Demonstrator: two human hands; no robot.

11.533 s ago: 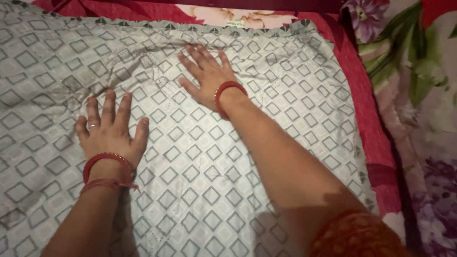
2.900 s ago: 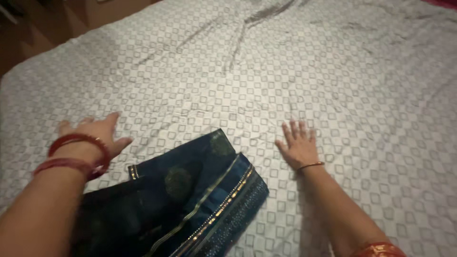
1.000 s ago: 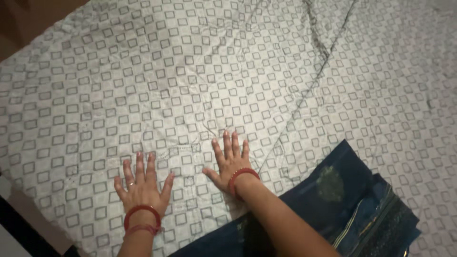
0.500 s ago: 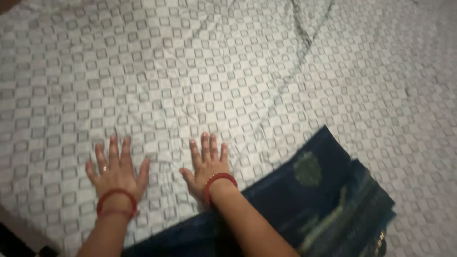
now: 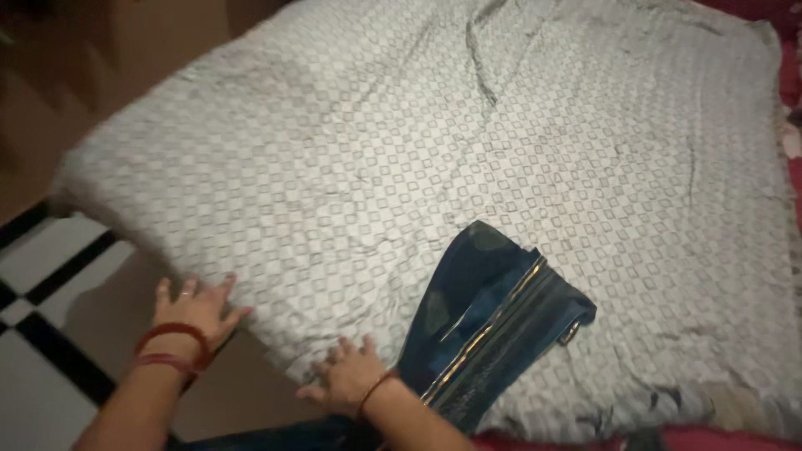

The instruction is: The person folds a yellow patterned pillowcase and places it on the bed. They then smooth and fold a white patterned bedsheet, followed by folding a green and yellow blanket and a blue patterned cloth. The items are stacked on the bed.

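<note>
Right now both hands lie flat and open, gripping nothing, at the near corner of the grey checked bedsheet [image 5: 468, 159]: left hand [image 5: 194, 306] on its edge, right hand [image 5: 349, 380] nearer the folded blue cloth [image 5: 493, 313], which runs diagonally away just beside it.

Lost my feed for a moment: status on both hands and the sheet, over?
Left hand flat at the edge of the patterned bedsheet. Right hand flat on the sheet's near edge. Dark blue gold-trimmed cloth lies on the sheet beside the right hand.
</note>
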